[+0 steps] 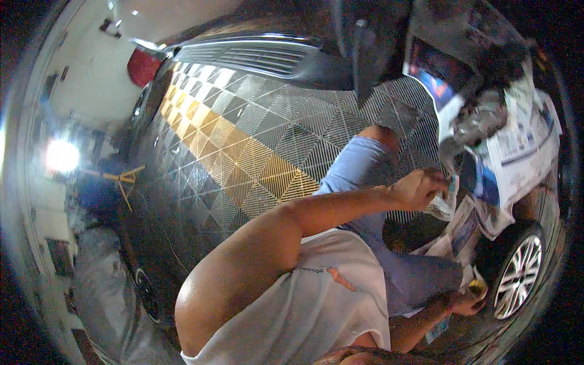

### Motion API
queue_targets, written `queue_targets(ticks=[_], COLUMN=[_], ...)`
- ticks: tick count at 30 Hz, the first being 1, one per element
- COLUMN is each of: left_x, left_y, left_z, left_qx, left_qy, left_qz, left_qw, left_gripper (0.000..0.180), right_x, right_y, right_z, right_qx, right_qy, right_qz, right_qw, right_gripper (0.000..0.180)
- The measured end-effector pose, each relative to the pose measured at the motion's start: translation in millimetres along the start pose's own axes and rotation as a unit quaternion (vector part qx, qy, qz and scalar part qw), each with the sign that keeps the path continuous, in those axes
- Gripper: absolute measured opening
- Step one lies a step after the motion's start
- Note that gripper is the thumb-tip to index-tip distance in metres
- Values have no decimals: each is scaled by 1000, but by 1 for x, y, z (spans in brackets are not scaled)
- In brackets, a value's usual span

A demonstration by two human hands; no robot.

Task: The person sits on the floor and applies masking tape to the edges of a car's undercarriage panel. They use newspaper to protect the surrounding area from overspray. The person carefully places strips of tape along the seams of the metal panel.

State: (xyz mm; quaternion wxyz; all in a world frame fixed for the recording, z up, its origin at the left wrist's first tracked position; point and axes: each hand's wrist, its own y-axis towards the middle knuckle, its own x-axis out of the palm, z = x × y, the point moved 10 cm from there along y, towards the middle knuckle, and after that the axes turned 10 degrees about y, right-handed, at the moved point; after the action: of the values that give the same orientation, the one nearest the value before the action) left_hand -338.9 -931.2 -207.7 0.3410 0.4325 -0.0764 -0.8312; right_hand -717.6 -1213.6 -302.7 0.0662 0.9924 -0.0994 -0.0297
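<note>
My left hand (420,188) reaches out to the right, fingers closed on a pale strip (451,196) that could be paper or tape. It is close to the newspaper sheets (517,161) draped around a dark grey metal part (482,118). Lower down, my right hand (467,299) grips a small round roll with a yellow centre (478,286), which looks like tape. Beside that hand stands a wheel with a silver multi-spoke rim (520,278). More crumpled newspaper (457,230) hangs between the two hands.
My bent knee (374,134) rises beside the left arm. Grey and yellow slatted tiles (243,161) cover the floor. A dark car front with a grille (261,58) is at the top. On the left are a yellow stand (125,177), a bright lamp (62,156) and a grey cover (106,274).
</note>
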Motion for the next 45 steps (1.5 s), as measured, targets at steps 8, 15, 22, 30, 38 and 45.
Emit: queue_targets(ticks=[8, 15, 22, 30, 38, 45], left_x=[-51, -79, -117, -109, -91, -65], left_y=[-34, 6, 8, -7, 22, 30], left_z=[25, 63, -9, -46, 10, -40], left_qx=[23, 6, -74, -136, 99, -21], left_qy=[38, -86, -202, 9, -39, -147], left_qz=[7, -55, 86, 176, 73, 47], left_qw=[999, 995, 973, 975, 992, 988], left_gripper=[31, 25, 28, 50, 98, 108], right_x=[113, 205, 226, 245, 303, 309], right_y=[-9, -146, -183, -192, -251, -245], right_z=[-41, -143, -181, -228, -253, -250], right_qx=[56, -218, -137, -221, -283, -282], right_qy=[171, -87, -144, -91, -183, -145], right_qz=[-298, -618, -578, -516, -561, -528], right_qw=[937, 750, 792, 823, 756, 788], right_gripper=[53, 69, 32, 24, 29, 36])
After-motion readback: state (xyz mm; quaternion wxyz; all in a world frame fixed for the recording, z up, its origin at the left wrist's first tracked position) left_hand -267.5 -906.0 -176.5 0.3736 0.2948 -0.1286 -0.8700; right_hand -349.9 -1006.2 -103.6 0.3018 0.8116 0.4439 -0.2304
